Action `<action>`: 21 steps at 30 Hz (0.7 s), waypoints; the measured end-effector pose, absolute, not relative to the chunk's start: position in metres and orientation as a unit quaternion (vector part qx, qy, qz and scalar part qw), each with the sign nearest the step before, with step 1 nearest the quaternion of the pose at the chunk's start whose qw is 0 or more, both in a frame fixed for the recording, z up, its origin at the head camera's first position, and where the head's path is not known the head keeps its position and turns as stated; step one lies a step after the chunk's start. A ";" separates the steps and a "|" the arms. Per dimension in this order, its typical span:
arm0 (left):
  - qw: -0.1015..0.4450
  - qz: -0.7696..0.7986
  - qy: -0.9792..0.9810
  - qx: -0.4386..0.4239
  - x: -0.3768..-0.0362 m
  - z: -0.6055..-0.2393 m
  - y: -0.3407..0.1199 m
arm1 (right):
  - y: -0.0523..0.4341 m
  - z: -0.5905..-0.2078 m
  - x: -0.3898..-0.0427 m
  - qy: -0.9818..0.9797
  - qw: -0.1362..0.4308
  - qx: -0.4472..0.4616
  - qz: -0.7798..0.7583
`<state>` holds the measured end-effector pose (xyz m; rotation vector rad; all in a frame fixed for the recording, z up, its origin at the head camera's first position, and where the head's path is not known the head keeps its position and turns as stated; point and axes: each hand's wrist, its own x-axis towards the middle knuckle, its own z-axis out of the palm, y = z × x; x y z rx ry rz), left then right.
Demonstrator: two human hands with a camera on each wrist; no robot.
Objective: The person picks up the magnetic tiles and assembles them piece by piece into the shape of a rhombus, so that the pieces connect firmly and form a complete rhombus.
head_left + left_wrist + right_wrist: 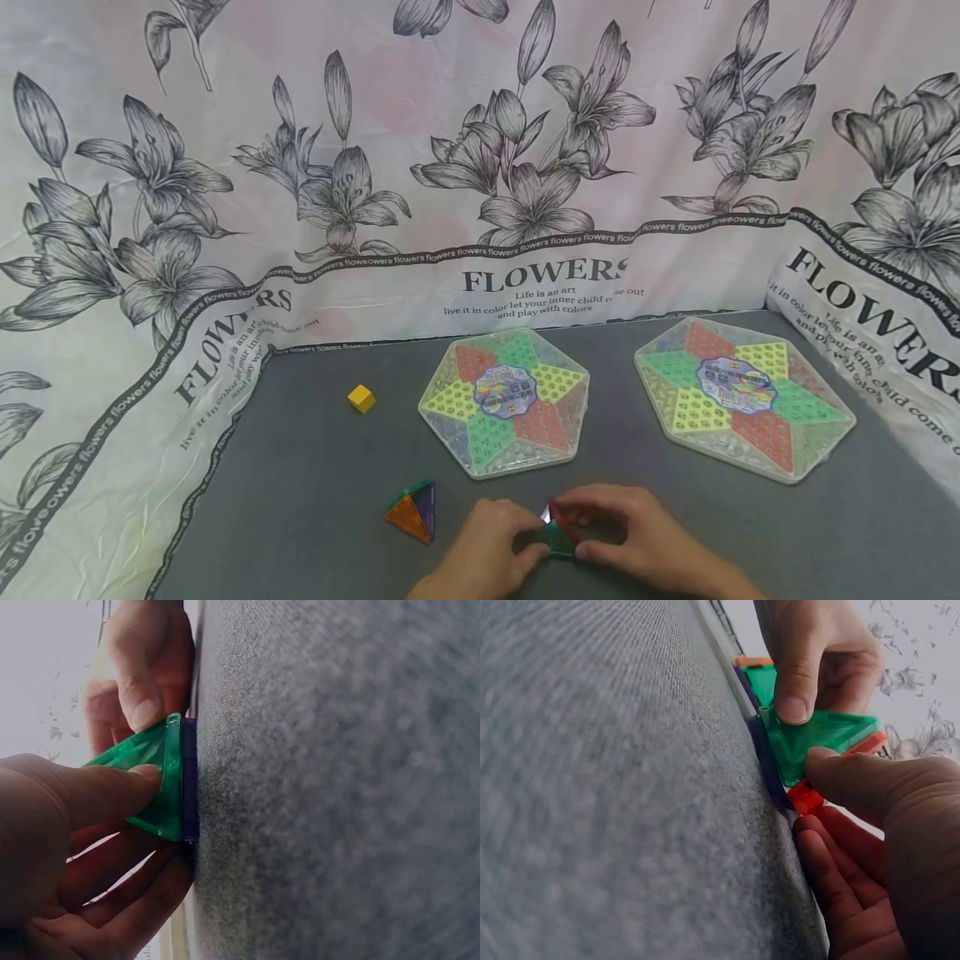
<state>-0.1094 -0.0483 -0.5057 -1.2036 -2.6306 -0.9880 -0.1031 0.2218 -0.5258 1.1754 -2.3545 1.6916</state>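
Low over the grey table, my left hand (495,542) pinches a green triangular magnetic tile (166,796), its thumb lying on the tile's face. A red triangular magnetic tile (564,518) leans against the green one, and my right hand (633,533) holds it between thumb and fingers; the right thumb also touches the green tile near its edge. Under both, a purple tile (765,761) lies along the table. Together the tiles form a small pyramid shape; its far side is hidden.
Left of my hands stands another tile pyramid (412,512) in orange, purple and green. A yellow cube (362,398) sits farther back. Two hexagonal clear cases with star patterns, a left case (450,433) and a right case (660,400), lie beyond. Flowered cloth (375,292) walls the table.
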 end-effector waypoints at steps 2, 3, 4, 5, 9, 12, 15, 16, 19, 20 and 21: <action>0.033 -0.326 -0.860 -0.392 -0.109 -0.504 -0.048 | 0.222 -0.525 -0.102 -0.755 0.001 0.369 0.542; 0.026 -0.325 -0.861 -0.391 -0.109 -0.503 -0.048 | 0.222 -0.525 -0.102 -0.757 -0.004 0.364 0.543; 0.018 -0.325 -0.861 -0.390 -0.109 -0.501 -0.048 | 0.222 -0.524 -0.101 -0.759 -0.009 0.358 0.544; 0.010 -0.322 -0.863 -0.388 -0.109 -0.500 -0.048 | 0.222 -0.524 -0.101 -0.763 -0.010 0.354 0.540; -0.043 -0.316 -0.872 -0.371 -0.106 -0.487 -0.046 | 0.223 -0.522 -0.101 -0.792 0.010 0.344 0.504; -0.064 -0.305 -0.877 -0.366 -0.104 -0.483 -0.045 | 0.225 -0.521 -0.102 -0.815 0.046 0.339 0.468; -0.073 -0.293 -0.879 -0.370 -0.103 -0.483 -0.044 | 0.228 -0.521 -0.103 -0.828 0.058 0.331 0.450; -0.074 -0.291 -0.878 -0.372 -0.103 -0.483 -0.044 | 0.229 -0.521 -0.103 -0.831 0.056 0.328 0.445; -0.072 -0.291 -0.875 -0.381 -0.103 -0.484 -0.044 | 0.231 -0.520 -0.105 -0.837 0.057 0.332 0.431; -0.070 -0.292 -0.873 -0.383 -0.103 -0.484 -0.044 | 0.231 -0.520 -0.105 -0.839 0.061 0.334 0.425; -0.072 -0.294 -0.873 -0.384 -0.103 -0.484 -0.044 | 0.231 -0.519 -0.105 -0.839 0.065 0.336 0.422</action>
